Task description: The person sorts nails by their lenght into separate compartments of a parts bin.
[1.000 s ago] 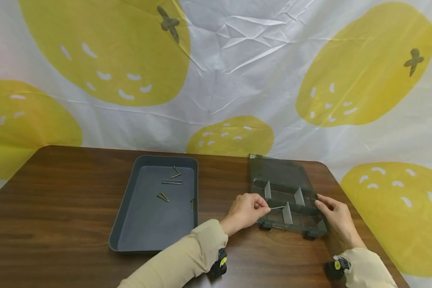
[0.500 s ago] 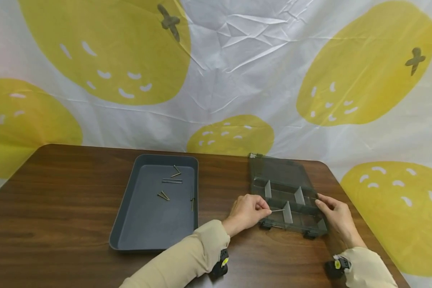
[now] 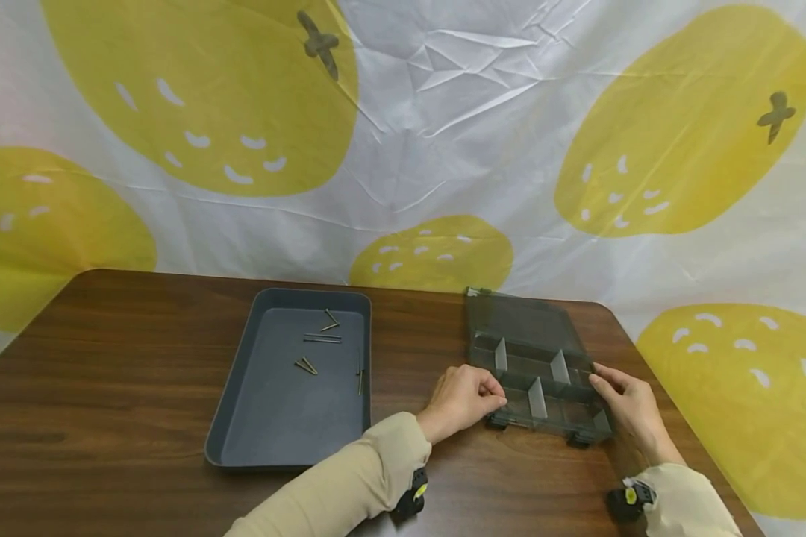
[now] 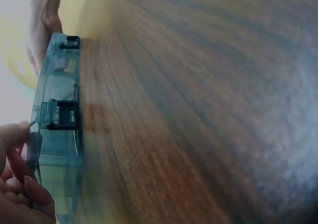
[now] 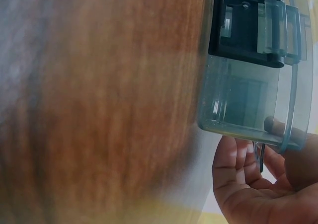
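A clear grey compartment box (image 3: 564, 412) lies on the table with its lid folded back and pale dividers standing inside. My left hand (image 3: 463, 399) is at its front left corner. In the left wrist view, that hand's thumb and forefinger (image 4: 22, 127) are a little apart at the box's upper edge, with nothing visible between them. With my right hand (image 3: 631, 406) I grip the box's right side. The right wrist view shows the thumb over the rim and the other fingers (image 5: 228, 159) outside the wall. Any nail in the front left compartment is hidden by my left hand.
Left of the box stands a dark grey tray (image 3: 269, 425) holding several thin nails or screws (image 3: 322, 338), some silvery, some brassy. A wooden table (image 3: 107, 388) lies beneath, backed by a white cloth (image 3: 443, 164) with yellow prints. Black latches (image 4: 64, 115) line the box's front.
A thin nail-like piece earlier pinched in my left fingers over the front left compartment is out of sight. The left hand has dipped slightly. My right hand stays on the box.
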The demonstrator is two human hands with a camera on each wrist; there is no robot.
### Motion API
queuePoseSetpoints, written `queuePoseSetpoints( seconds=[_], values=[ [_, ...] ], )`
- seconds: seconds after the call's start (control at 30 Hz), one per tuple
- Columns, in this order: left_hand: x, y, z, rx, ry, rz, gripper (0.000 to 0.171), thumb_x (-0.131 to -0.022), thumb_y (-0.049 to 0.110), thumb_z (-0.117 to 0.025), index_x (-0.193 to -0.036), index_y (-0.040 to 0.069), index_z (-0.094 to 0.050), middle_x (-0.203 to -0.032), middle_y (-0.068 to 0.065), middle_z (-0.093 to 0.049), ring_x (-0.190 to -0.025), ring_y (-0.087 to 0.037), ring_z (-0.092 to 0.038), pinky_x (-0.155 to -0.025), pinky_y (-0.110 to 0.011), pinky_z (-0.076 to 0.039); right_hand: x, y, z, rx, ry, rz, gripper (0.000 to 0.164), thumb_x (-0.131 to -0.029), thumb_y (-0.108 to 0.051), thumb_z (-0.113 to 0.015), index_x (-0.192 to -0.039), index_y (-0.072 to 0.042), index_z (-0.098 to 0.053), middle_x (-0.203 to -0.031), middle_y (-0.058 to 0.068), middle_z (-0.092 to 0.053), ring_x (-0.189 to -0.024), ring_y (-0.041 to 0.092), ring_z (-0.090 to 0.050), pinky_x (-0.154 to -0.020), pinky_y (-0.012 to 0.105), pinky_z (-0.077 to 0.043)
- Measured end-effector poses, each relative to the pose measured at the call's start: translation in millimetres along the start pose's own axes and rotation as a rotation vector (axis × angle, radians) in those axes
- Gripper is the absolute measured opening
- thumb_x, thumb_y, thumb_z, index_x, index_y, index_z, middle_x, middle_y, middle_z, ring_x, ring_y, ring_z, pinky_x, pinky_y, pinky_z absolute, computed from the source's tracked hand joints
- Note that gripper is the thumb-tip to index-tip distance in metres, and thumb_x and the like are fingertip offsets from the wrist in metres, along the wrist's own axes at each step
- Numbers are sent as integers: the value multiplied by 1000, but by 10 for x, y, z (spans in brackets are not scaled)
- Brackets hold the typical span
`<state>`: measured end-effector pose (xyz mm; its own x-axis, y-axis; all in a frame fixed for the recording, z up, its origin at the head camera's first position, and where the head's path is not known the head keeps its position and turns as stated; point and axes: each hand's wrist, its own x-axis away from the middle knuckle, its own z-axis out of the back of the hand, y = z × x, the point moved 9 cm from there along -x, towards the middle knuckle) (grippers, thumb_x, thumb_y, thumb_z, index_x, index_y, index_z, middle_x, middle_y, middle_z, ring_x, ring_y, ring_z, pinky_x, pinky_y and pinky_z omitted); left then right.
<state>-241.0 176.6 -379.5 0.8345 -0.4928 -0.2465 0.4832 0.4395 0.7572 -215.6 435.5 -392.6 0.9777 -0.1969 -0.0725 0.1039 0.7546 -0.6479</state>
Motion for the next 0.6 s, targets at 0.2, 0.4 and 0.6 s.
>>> queuePoseSetpoints(
  seconds=[0.2,0.4,0.6],
  values=[
    [5,10,4,3,-5,-17,4,-80,20,-73,-78,16,-74,-68,9,-67,-57,6,-49,-54,-11,-37,-1,-1,0,17,-4,-12,51,-99,-29,-47,-133,9,-45,-130,31,-49,-100,7,-56,-68,6,-41],
    [9,11,8,6,-9,-18,4,-80,19,-74,-78,15,-74,-68,9,-68,-58,6,-49,-55,-10,-37,2,-9,3,11,0,-8,51,-99,-29,-48,-132,10,-46,-130,31,-49,-98,4,-57,-68,5,-41],
    [10,27,10,22,-28,-19,4,-80,17,-74,-79,14,-74,-69,8,-68,-57,7,-49,-54,-10,-37,1,5,5,26,11,-1,49,-98,-27,-49,-131,10,-47,-128,31,-50,-100,7,-58,-67,4,-40]
  ],
)
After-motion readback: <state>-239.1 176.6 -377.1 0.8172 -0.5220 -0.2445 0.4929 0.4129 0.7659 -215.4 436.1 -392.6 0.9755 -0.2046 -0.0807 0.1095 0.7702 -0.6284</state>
